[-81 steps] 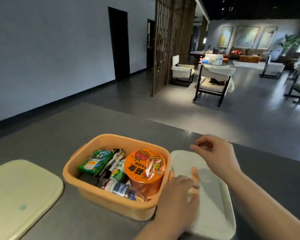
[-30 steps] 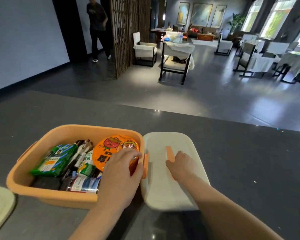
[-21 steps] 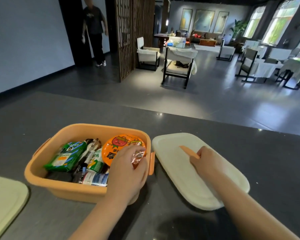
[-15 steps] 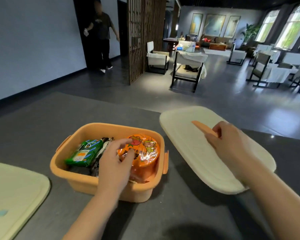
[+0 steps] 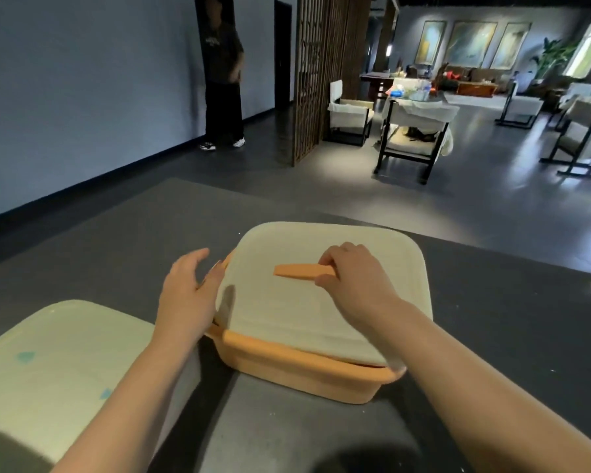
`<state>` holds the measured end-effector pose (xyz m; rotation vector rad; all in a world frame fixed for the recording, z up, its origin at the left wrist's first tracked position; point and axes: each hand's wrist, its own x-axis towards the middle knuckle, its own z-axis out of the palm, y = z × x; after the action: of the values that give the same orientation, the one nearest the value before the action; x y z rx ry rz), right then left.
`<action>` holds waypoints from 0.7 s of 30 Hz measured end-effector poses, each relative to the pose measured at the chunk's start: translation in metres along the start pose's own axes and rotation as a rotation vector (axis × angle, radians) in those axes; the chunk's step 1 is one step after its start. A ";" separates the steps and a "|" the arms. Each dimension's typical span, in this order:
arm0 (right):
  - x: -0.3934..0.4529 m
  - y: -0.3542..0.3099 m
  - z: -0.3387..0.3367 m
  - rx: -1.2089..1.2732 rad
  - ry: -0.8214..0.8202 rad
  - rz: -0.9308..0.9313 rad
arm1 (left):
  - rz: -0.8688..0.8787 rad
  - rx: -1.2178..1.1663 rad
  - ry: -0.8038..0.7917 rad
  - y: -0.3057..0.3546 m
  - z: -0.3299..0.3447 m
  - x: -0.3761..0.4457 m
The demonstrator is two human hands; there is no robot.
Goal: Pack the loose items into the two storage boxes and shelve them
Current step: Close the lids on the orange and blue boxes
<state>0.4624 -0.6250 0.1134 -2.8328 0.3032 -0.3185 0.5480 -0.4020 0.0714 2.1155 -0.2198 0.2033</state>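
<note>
An orange box (image 5: 297,367) sits on the table (image 5: 492,336) under its cream lid (image 5: 321,312), right hand (image 5: 355,281) pinching the lid's handle (image 5: 301,272), left hand (image 5: 188,295) open beside it.

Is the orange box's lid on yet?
On but not seated: the lid covers the orange box, tilted, near edge raised above the rim. Right hand grips its handle.

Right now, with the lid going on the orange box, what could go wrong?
The cream lid looks tilted, its near edge raised above the orange box rim, so it may not close.
The left hand sits at the lid's left edge, where fingers might get pinched.
The right hand holds only the thin orange handle, which could slip.
</note>
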 end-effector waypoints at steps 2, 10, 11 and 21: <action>0.003 0.001 0.002 0.044 -0.013 0.047 | -0.013 0.014 -0.083 -0.008 0.000 0.007; -0.002 -0.015 0.003 -0.030 -0.025 -0.064 | -0.030 -0.027 -0.114 -0.011 0.009 0.007; -0.006 -0.017 0.011 -0.040 -0.024 -0.061 | -0.023 0.039 -0.132 -0.012 0.010 0.006; -0.018 -0.005 0.040 -0.020 0.067 0.015 | 0.040 0.335 -0.173 -0.004 0.017 0.007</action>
<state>0.4556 -0.6061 0.0745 -2.8419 0.3435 -0.4104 0.5564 -0.4150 0.0608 2.4660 -0.3504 0.0834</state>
